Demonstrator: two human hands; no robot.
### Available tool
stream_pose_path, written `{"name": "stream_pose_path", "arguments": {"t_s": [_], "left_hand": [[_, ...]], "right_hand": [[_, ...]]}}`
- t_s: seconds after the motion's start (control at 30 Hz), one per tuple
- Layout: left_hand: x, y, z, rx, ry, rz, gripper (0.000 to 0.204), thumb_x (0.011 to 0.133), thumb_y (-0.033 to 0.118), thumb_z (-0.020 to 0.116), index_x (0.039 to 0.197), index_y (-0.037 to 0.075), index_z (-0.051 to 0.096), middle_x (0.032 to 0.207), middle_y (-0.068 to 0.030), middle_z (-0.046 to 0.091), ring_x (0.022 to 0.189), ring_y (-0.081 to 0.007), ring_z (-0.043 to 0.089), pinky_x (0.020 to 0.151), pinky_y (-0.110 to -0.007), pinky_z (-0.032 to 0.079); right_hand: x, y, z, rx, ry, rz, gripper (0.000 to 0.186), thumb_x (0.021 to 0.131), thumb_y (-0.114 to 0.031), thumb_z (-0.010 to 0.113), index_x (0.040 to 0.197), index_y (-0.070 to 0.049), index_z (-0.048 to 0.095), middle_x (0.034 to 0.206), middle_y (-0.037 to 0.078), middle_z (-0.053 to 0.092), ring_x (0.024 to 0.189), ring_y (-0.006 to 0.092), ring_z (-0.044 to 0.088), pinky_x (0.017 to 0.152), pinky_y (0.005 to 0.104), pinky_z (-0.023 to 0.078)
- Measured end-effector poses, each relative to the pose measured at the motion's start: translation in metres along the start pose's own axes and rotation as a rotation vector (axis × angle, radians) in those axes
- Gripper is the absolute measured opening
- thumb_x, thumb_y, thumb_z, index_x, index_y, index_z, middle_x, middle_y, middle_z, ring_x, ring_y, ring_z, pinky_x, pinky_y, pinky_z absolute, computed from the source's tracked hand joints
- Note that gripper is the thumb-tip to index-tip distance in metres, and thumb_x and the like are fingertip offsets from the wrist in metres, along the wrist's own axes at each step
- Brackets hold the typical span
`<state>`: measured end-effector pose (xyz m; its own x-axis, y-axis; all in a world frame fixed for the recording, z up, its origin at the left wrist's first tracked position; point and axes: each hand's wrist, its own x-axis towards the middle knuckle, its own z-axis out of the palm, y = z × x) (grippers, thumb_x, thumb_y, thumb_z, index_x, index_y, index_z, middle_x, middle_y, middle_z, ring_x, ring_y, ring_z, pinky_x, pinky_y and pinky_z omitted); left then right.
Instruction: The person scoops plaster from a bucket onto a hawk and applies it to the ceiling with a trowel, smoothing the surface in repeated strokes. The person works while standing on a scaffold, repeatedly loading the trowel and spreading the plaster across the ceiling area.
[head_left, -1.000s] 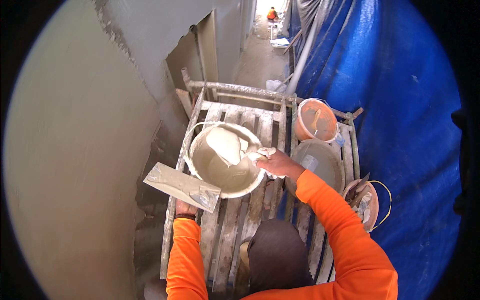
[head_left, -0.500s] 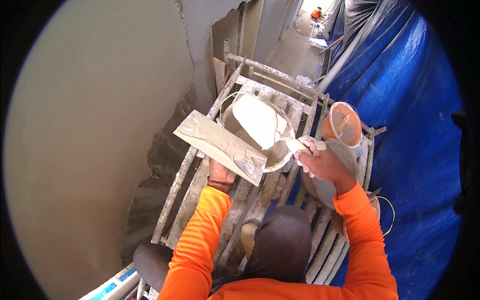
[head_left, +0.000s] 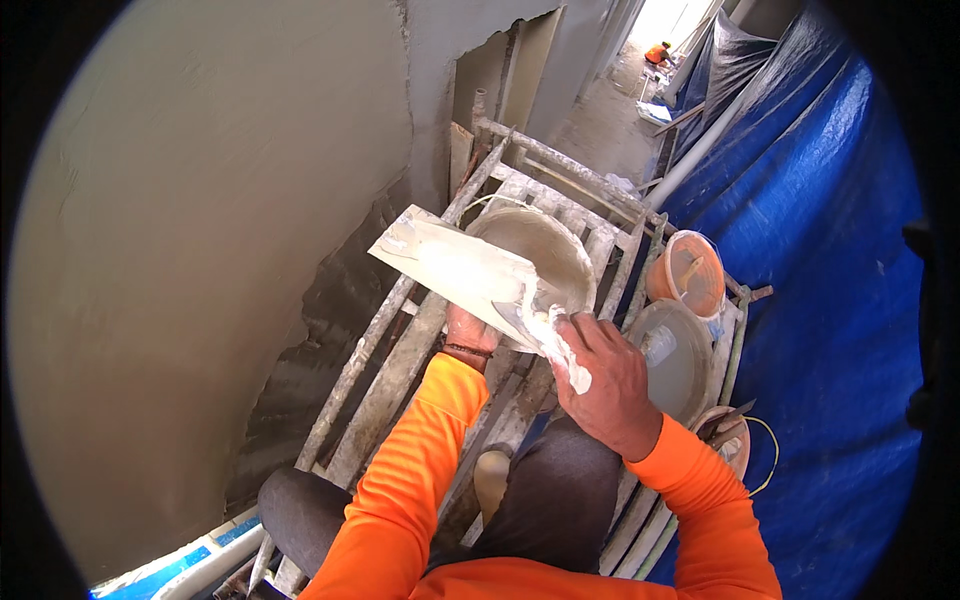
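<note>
My left hand (head_left: 468,330) is closed beneath a long, flat rectangular plastering float (head_left: 425,245), mostly hidden by it. Wet pale plaster (head_left: 470,270) lies along the float's upper face. At its near right end my right hand (head_left: 612,380) is closed around a plaster-smeared trowel (head_left: 572,368); the blade meets the plaster there and its outline is hard to make out. Just behind the float stands a plaster-coated bucket (head_left: 545,235), partly covered by it.
I am on a slatted scaffold platform (head_left: 385,435). To the right are an orange bucket (head_left: 703,285), a round tub of greyish liquid (head_left: 680,375) and a smaller bucket with tools (head_left: 735,450). A partly plastered wall (head_left: 220,260) rises left; blue sheeting (head_left: 820,300) hangs right. Another person (head_left: 657,54) crouches far off.
My right hand has come from the bucket toward me, onto the float's right end. The big plaster load lifted above the bucket is now on the float. The view has shifted slightly.
</note>
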<state>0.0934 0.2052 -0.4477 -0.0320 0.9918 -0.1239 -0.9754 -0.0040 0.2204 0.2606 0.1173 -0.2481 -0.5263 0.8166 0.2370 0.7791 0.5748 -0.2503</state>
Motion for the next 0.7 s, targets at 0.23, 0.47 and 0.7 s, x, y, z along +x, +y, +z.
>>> {"name": "stream_pose_path", "arguments": {"t_s": [0.23, 0.47, 0.7], "left_hand": [[0.006, 0.006, 0.001, -0.067, -0.151, -0.021, 0.051, 0.101, 0.034, 0.063, 0.140, 0.003, 0.055, 0.130, -0.0157, 0.067, 0.116, -0.0296, 0.067, 0.102, -0.045, 0.057], [0.010, 0.013, -0.016, -0.056, -0.089, -0.016, 0.052, 0.103, 0.043, 0.061, 0.141, 0.008, 0.058, 0.133, -0.0101, 0.067, 0.122, -0.0272, 0.064, 0.107, -0.046, 0.053], [0.001, 0.030, -0.020, -0.040, 0.020, 0.115, 0.055, 0.104, 0.047, 0.058, 0.144, 0.010, 0.055, 0.138, -0.0089, 0.064, 0.125, -0.0274, 0.062, 0.109, -0.047, 0.052]], "right_hand": [[0.005, 0.006, 0.003, 0.179, 0.048, 0.029, 0.039, 0.086, -0.004, 0.072, 0.123, 0.002, 0.061, 0.115, 0.017, 0.067, 0.100, 0.0347, 0.067, 0.088, 0.0398, 0.055], [0.010, 0.101, 0.054, 0.663, 0.152, 0.294, 0.044, 0.096, -0.014, 0.070, 0.134, 0.004, 0.056, 0.105, 0.022, 0.071, 0.096, 0.0320, 0.072, 0.087, 0.0395, 0.055], [0.023, 0.126, 0.105, -0.181, 0.100, 0.022, 0.049, 0.093, -0.020, 0.071, 0.137, -0.002, 0.056, 0.127, 0.022, 0.065, 0.113, 0.0407, 0.065, 0.093, 0.0463, 0.054]]}}
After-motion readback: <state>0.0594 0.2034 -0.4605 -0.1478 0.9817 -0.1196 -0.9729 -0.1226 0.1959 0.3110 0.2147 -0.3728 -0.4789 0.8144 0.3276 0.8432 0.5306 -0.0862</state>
